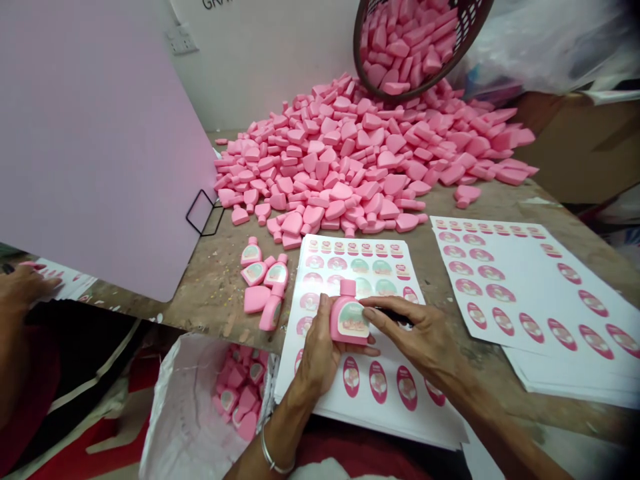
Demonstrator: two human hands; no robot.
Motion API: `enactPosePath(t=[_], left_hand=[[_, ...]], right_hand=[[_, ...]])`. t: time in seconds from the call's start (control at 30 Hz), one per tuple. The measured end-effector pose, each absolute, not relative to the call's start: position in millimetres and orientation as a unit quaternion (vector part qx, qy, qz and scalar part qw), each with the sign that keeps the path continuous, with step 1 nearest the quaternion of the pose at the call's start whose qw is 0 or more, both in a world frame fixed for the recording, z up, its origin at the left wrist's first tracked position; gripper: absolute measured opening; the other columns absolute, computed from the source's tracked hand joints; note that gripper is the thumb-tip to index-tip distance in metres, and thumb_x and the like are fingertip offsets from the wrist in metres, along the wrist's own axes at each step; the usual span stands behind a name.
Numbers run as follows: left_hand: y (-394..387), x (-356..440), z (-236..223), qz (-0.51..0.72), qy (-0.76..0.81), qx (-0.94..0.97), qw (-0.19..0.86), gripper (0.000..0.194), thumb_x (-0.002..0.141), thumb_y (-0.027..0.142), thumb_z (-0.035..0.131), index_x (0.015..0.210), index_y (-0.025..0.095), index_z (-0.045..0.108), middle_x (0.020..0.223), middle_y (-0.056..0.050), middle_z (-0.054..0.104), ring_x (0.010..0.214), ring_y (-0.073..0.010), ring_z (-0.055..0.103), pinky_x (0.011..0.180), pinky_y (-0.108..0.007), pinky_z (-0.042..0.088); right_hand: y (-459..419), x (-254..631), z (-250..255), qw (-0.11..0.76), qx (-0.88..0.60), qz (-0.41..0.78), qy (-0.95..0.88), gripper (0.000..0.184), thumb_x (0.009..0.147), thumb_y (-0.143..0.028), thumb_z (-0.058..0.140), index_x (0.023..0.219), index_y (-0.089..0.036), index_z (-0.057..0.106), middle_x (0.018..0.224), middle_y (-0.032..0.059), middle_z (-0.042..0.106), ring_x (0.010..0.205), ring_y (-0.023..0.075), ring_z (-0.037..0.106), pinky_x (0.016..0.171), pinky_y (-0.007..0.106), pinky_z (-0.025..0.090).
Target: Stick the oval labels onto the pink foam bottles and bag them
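Note:
My left hand (pixel 320 347) grips a small pink plastic bottle (pixel 347 289) upright, its neck pointing away from me. A green and cream label (pixel 353 320) sits on the bottle's front. My right hand (pixel 420 333) touches the label's right edge with its fingertips and holds a thin black tool (pixel 397 316), mostly hidden by the fingers. Below both hands lies a stack of sticker sheets (pixel 360 267), with green labels and pink ovals printed on it. Left of the stack lie several bottles (pixel 267 273), some labelled.
A large heap of pink bottles (pixel 345 153) covers the table's back, under a tipped brown basket (pixel 357 40). Partly used sticker sheets (pixel 525 280) lie right. A white sack (pixel 175 407) with bottles stands lower left. A pale panel (pixel 100 133) separates another person's hand (pixel 25 283).

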State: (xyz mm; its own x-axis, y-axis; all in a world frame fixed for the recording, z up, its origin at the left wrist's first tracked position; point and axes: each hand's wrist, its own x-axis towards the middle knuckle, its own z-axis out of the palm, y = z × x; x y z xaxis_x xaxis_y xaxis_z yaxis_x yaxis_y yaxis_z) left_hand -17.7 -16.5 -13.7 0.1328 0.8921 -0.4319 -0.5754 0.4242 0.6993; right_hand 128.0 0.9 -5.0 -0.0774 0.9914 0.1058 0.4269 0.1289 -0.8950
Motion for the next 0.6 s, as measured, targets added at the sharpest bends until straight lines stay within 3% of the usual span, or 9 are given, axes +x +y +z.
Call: enactPosePath(t=[0.3, 0.6], left_hand=[[-16.8, -17.9, -10.6, 0.512, 0.429, 0.179, 0.723, 0.054, 0.093, 0.054, 0.04, 0.108, 0.008, 0.064, 0.09, -0.012, 0.071, 0.08, -0.0231, 0.07, 0.068, -0.035, 0.06], [-17.4, -19.4, -9.5, 0.513, 0.434, 0.188, 0.716, 0.055, 0.088, 0.058, 0.046, 0.109, 0.01, 0.064, 0.094, -0.012, 0.07, 0.085, -0.0244, 0.069, 0.07, -0.036, 0.059]], right_hand=[[-2.4, 126.0, -4.8, 0.402, -0.543, 0.313, -0.667, 0.016, 0.081, -0.035, 0.065, 0.089, -0.024, 0.074, 0.089, 0.0026, 0.074, 0.08, 0.018, 0.067, 0.067, 0.029, 0.054], [-0.7, 122.1, -5.1, 0.415, -0.528, 0.264, -0.692, 0.014, 0.082, -0.033, 0.065, 0.089, -0.023, 0.072, 0.087, 0.0022, 0.074, 0.076, 0.0171, 0.065, 0.067, 0.03, 0.053]])
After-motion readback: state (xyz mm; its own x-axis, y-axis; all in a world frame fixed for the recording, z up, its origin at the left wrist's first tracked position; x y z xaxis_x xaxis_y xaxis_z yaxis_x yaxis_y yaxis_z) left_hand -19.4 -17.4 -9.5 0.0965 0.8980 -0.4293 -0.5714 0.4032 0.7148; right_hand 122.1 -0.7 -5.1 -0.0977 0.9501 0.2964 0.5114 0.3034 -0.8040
